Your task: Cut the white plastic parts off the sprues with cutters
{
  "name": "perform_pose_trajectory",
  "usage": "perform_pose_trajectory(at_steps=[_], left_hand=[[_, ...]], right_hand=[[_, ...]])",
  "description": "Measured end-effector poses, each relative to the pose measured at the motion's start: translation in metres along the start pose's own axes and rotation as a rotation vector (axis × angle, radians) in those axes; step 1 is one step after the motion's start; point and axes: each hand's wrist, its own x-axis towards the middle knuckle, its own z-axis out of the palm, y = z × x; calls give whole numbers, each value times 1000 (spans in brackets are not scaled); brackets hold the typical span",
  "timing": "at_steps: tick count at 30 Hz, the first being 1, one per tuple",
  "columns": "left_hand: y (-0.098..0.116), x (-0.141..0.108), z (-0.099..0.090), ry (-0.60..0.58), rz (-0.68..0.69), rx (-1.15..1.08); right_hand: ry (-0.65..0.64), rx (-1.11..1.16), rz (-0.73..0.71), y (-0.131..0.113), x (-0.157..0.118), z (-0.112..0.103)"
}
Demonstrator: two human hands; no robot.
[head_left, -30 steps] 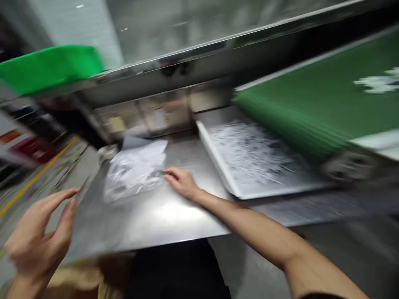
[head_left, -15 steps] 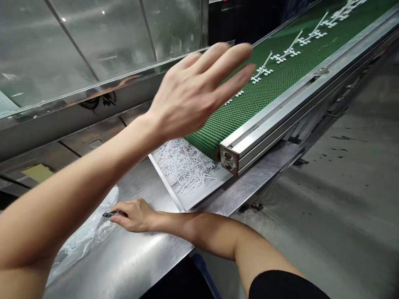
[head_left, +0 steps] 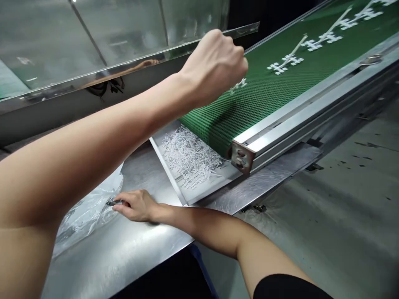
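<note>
Head view: left hand [head_left: 216, 66] fist-curled above the green ribbed conveyor belt [head_left: 258, 108], near its near end; contents hidden, can't tell. White branched plastic parts [head_left: 285, 64] lie farther up the belt. Right hand [head_left: 137, 205] pinches a small dark tool [head_left: 114, 203] by a crumpled clear plastic bag [head_left: 93, 207], over the shiny metal counter [head_left: 140, 245]. Good handling: grip stems lightly, fingers clear of belt end. No readable writing.
</note>
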Motion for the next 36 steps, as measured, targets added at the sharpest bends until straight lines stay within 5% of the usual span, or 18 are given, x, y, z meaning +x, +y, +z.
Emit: perform_pose_trajectory(at_steps=[1,3,5,7,9,12,15,19,24,28,36], left_hand=[[1,-17,-22,-182,-17,95],[6,-61,-65,-359,-165,182],[13,-117,-100,-370,-326,140],[25,-186,-122,-242,-410,-65],[43,-262,-132,-69,-431,-235],[79,-365,-134,-44,-569,-296],[117,-430,-133,-27,-803,-429],[140,-472,-122,-35,-1012,-479],[134,-504,-88,-14,-1105,-604],[139,-512,-70,35,-1108,-727],[144,-509,-72,34,-1048,-637]], right_hand=[[-4,12,4,-1,-1,-1],[-12,45,11,-2,-3,-2],[-20,82,14,-1,-5,-3],[-24,111,19,3,-6,-3],[-32,128,17,6,-6,-3],[-59,140,9,7,-10,-8],[-86,156,23,5,-14,-15],[-107,172,66,4,-18,-19],[-120,138,136,7,-19,-21],[-100,111,184,2,-21,-28],[-215,120,204,-13,-24,-29]])
